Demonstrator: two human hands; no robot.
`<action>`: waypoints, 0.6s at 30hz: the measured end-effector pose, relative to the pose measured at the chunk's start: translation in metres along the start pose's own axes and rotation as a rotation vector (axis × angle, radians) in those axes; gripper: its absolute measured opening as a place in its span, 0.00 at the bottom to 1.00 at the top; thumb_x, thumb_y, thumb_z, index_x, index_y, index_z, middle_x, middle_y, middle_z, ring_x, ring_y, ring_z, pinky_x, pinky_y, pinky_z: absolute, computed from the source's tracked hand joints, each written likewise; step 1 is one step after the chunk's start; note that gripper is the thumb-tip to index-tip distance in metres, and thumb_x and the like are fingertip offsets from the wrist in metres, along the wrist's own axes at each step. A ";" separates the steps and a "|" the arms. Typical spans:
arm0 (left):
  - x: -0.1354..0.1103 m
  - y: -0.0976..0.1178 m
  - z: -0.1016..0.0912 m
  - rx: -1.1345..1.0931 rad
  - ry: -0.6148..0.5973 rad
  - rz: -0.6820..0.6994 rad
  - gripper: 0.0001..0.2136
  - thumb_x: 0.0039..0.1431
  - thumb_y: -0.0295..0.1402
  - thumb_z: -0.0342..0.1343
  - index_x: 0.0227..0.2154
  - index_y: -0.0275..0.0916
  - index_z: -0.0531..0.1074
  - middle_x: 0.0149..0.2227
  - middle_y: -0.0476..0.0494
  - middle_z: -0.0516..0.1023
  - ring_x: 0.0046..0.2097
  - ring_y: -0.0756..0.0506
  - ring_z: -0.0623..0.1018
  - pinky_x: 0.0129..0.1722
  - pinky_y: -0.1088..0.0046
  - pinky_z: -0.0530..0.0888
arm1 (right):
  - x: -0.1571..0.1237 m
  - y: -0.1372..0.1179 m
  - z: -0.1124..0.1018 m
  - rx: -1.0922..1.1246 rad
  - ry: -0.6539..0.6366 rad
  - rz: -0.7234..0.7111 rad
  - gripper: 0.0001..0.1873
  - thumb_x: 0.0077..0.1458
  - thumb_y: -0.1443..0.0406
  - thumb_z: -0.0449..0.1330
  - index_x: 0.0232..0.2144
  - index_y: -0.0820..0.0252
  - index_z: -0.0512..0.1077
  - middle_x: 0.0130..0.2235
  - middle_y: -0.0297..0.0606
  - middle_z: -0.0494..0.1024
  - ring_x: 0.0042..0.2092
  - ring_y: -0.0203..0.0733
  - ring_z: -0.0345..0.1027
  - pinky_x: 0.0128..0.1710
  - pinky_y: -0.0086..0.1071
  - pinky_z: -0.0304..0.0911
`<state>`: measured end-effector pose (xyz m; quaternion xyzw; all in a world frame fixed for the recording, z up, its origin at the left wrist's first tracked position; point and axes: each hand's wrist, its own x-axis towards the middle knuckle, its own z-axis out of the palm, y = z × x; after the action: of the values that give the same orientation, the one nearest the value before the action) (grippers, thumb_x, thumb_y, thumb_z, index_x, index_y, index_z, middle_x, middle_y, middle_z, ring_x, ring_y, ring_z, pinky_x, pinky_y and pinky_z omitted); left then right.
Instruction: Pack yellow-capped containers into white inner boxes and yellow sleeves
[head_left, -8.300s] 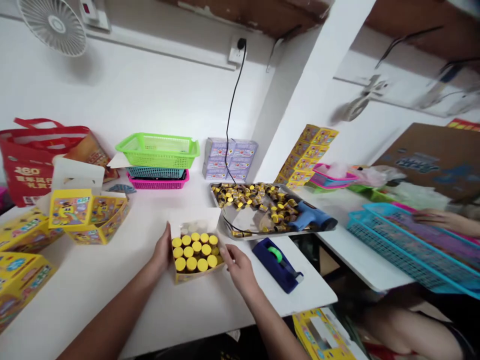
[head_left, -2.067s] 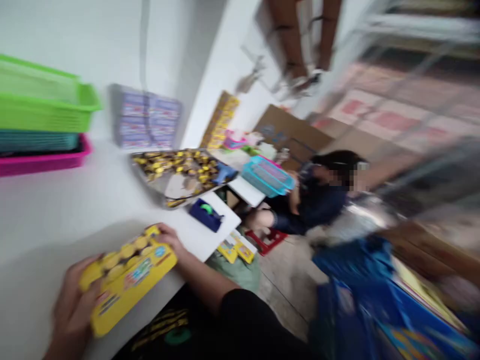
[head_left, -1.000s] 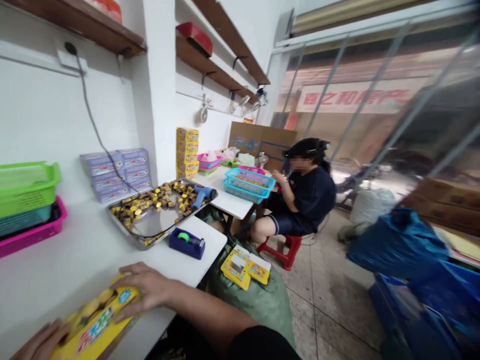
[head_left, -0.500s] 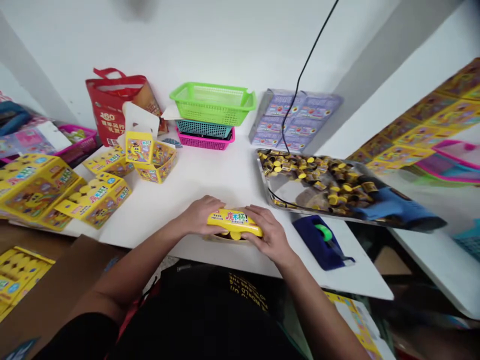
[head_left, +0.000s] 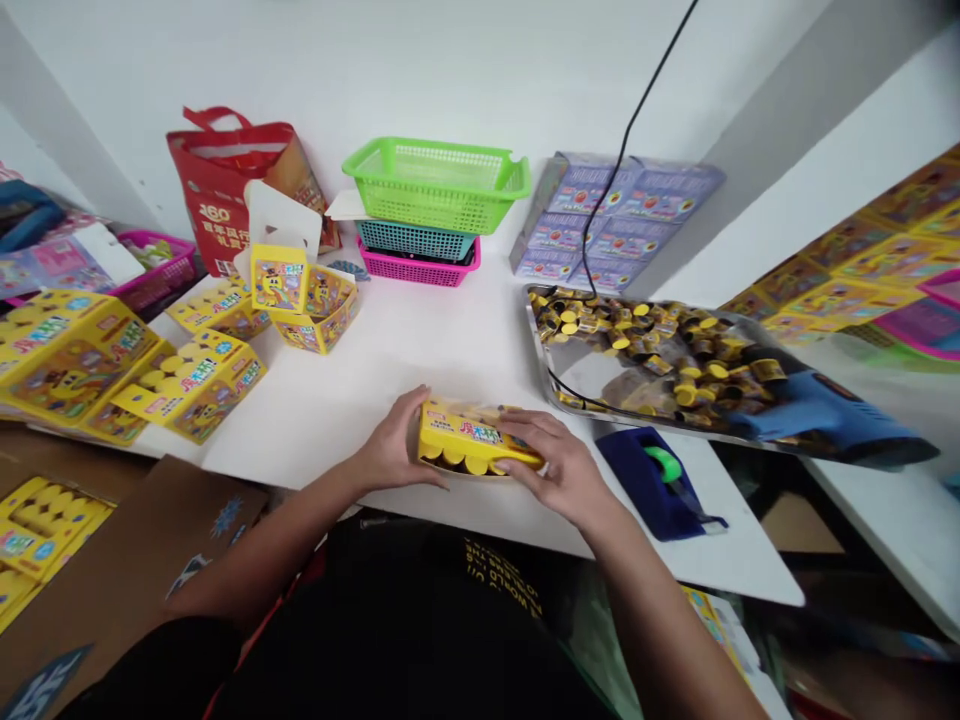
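Observation:
A yellow printed carton (head_left: 466,430) sits at the front of the white table, its top panel lying over several yellow-lidded cups (head_left: 475,465) that show along the near edge. My right hand (head_left: 555,462) grips the carton's right end, fingers across the top and thumb at the front. At the left end my left hand (head_left: 397,448) is open, thumb and fingers spread around the corner; whether it touches the carton is hard to tell. To the right of my right hand lies a dark blue tape dispenser (head_left: 649,485) with a green core.
A metal tray (head_left: 551,370) of small cups holds a blue heat-gun-like tool (head_left: 840,415). Stacked baskets (head_left: 439,190), a red bag (head_left: 217,190) and purple boxes (head_left: 615,220) stand along the wall. Filled yellow cartons (head_left: 202,385) line the left; a black cable (head_left: 637,120) hangs down.
My left hand has let go of the carton's top panel and spread at the left end. The right hand stays on the carton. The panel has lowered and lies flatter.

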<state>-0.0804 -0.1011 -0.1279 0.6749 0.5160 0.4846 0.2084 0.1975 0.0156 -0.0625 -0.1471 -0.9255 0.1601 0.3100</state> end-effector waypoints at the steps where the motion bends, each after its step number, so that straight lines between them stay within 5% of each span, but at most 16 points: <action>1: -0.002 -0.003 0.004 -0.021 0.006 -0.009 0.61 0.41 0.58 0.74 0.73 0.44 0.47 0.69 0.26 0.58 0.67 0.24 0.65 0.65 0.37 0.66 | 0.004 -0.003 -0.002 -0.028 -0.037 0.004 0.23 0.64 0.53 0.64 0.57 0.55 0.74 0.53 0.48 0.80 0.56 0.55 0.74 0.56 0.53 0.70; 9: 0.007 -0.024 0.017 -0.199 0.018 0.001 0.62 0.39 0.56 0.76 0.72 0.44 0.48 0.64 0.27 0.64 0.62 0.27 0.71 0.62 0.38 0.71 | 0.040 -0.035 0.024 -0.154 -0.242 -0.097 0.21 0.66 0.60 0.60 0.60 0.53 0.74 0.54 0.49 0.79 0.54 0.58 0.72 0.52 0.55 0.70; 18: 0.005 -0.029 0.017 -0.219 0.012 0.009 0.61 0.39 0.52 0.78 0.72 0.43 0.49 0.62 0.29 0.66 0.60 0.29 0.74 0.58 0.43 0.75 | 0.032 -0.029 0.043 -0.240 -0.191 -0.188 0.21 0.69 0.62 0.57 0.61 0.55 0.73 0.56 0.50 0.78 0.57 0.58 0.70 0.54 0.56 0.68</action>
<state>-0.0797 -0.0821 -0.1559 0.6475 0.4582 0.5430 0.2757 0.1413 -0.0073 -0.0666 -0.0799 -0.9729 0.0318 0.2146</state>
